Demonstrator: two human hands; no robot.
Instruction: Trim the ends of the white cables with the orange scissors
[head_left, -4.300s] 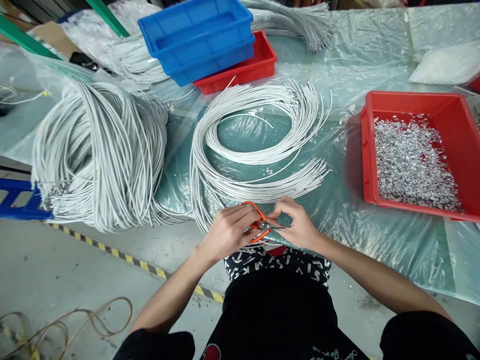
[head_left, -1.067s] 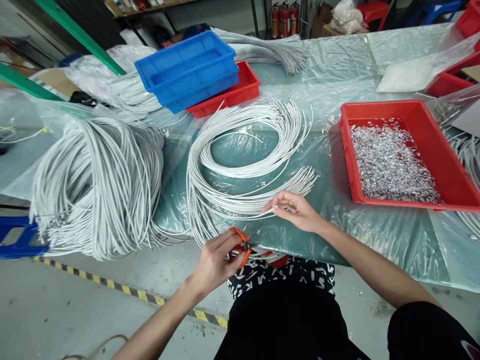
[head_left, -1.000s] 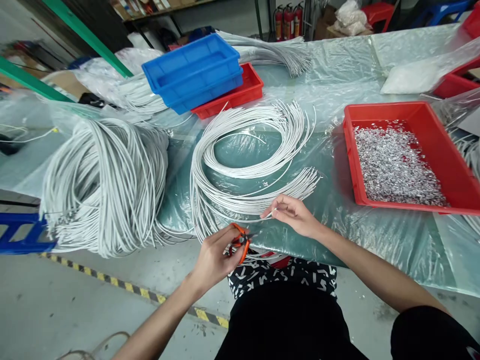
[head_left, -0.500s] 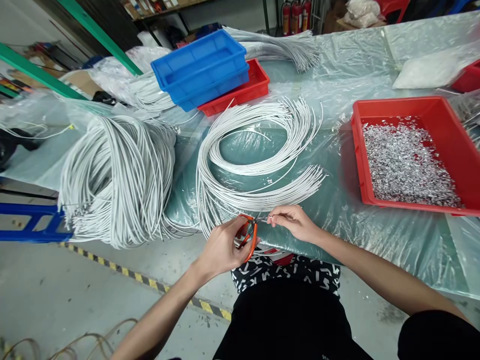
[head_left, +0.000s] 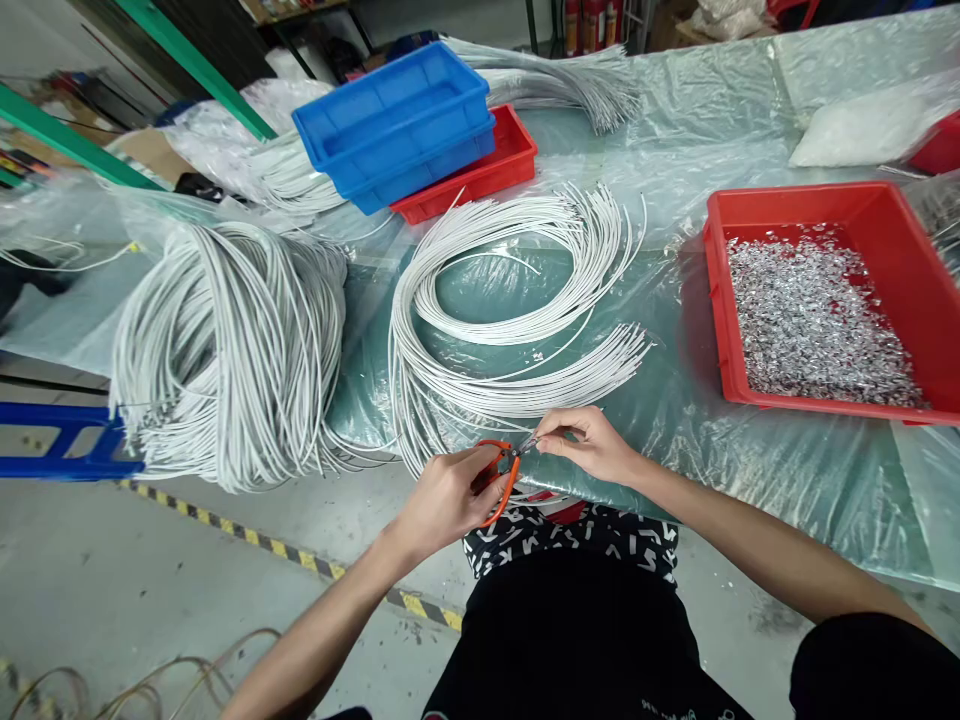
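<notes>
My left hand [head_left: 444, 503] is closed around a pair of orange-handled pliers [head_left: 514, 474], whose jaws point right toward my other hand. At the jaw tips, my right hand [head_left: 589, 442] pinches something small between thumb and fingers, too small to make out. Just beyond both hands lies a loosely coiled bundle of white wires [head_left: 450, 375], its cut ends fanning out to the right. To the left, a thick coil of white wires [head_left: 232, 350] hangs over the table's near edge.
A red tray [head_left: 832, 407] holding many small shiny metal pieces stands at the right. Stacked blue bins [head_left: 405, 130] rest on a red bin [head_left: 517, 150] at the back. Grey wires [head_left: 555, 80] lie behind them. Plastic film covers the table [head_left: 652, 450].
The pliers have turned slightly in my left hand, and their handles look a little wider apart. My right hand stays at the jaw tips. The view has shifted slightly.
</notes>
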